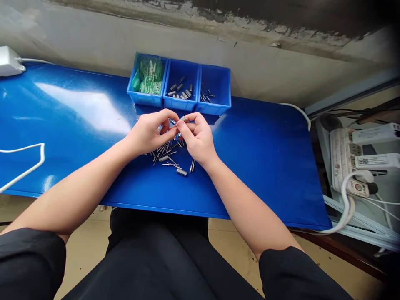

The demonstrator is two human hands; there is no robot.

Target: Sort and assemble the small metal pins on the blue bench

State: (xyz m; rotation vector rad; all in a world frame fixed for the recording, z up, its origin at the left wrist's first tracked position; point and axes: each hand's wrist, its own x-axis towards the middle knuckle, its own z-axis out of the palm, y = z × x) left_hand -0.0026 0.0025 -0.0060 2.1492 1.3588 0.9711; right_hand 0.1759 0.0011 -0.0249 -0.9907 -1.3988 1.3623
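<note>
Listener: Where are the person's hands?

Describer: Close together, just on the near side of the middle blue bin [180,103], above a blue table [265,150].

Listener: And the fingers?

Describer: The right hand [200,139] pinches a short grey metal cylinder [183,119] between thumb and fingers. The left hand [151,131] curls narrowly, its fingertips meeting the right's. A thin metal piece [172,121] shows at those left fingertips; whether they grip it firmly cannot be told.

Listener: What lies around them?

Describer: Nearer the person than the middle blue bin, partly under the hands, is a pile of thin metal pins [161,150]. Two loose cylinders [181,171] lie with it. Inside the middle blue bin are dark cylinders [185,95]. The bin on its left holds a green bag [146,71]; the one on its right, small pins [206,98].

Listener: Which step is this?

Describer: Seemingly, handling small parts at the fingertips, above the pile. The next move would call for a light, steady pinch, so nothing slips, and some room between the two hands.
</note>
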